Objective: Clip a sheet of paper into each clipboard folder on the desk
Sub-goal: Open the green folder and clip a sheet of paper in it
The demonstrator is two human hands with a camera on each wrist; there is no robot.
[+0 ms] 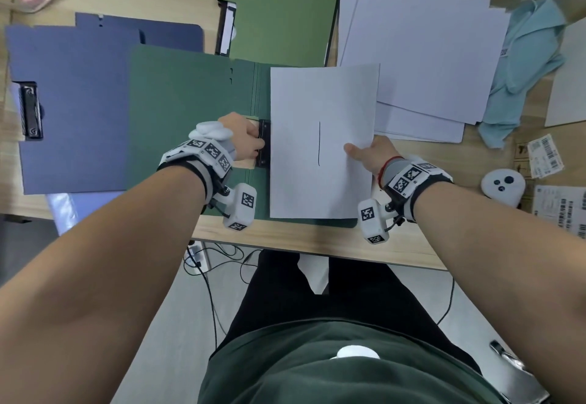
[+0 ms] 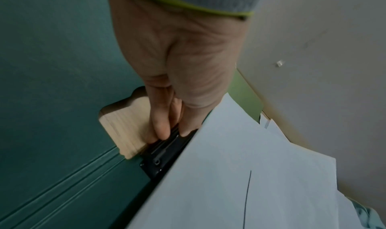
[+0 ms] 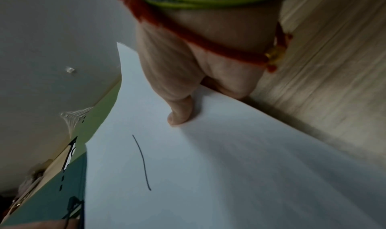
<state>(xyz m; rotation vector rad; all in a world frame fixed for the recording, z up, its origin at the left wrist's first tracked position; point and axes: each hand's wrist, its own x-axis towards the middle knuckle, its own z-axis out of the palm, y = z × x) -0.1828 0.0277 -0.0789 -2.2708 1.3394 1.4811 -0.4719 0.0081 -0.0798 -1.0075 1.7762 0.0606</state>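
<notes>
Head view: left hand [image 1: 244,137] pinches black clip [image 1: 263,143] of open green folder [image 1: 190,118]; right hand [image 1: 371,153] grips white sheet [image 1: 320,102] lying on the folder. Left wrist view: fingers [image 2: 160,126] curled on the clip's lever. Right wrist view: thumb [image 3: 179,115] atop the sheet, fingers hidden beneath.

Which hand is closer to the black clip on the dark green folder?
Left. The left hand grips the clip; the right hand pinches the sheet's opposite edge.
</notes>
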